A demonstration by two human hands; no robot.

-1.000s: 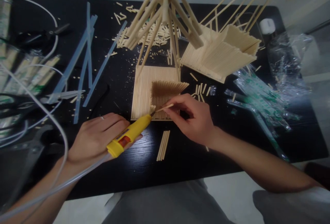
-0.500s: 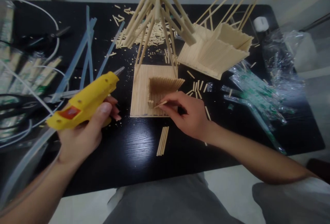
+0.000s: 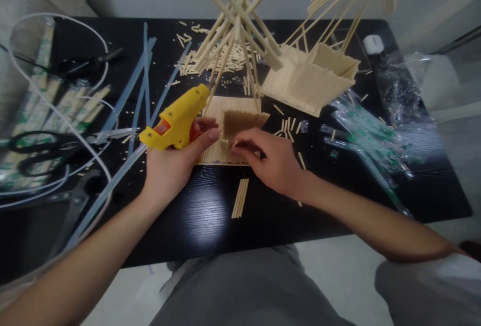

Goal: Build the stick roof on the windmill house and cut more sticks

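Observation:
My left hand (image 3: 175,163) is closed around a yellow hot glue gun (image 3: 178,118), its nozzle pointing up and away to the right. The fingers reach over the left part of a base of pale wooden sticks (image 3: 210,154). My right hand (image 3: 276,158) pinches a short wooden stick (image 3: 233,145), mostly hidden by the fingertips. It is at the open front of a small stick-built wall (image 3: 244,121) standing on the base. Crossed long sticks (image 3: 237,20) rise from the back of the base. Several cut sticks (image 3: 240,198) lie side by side in front.
A second stick model (image 3: 311,75) stands at the back right. Plastic wrappers (image 3: 376,130) lie on the right. Black-handled scissors (image 3: 56,148), clear glue sticks (image 3: 139,75) and a white cord (image 3: 80,138) are on the left. Small stick offcuts (image 3: 225,58) are piled behind.
My left hand has brought the glue gun rightward to the base. My right hand stays at the small wall, still pinching the stick. The view has shifted slightly.

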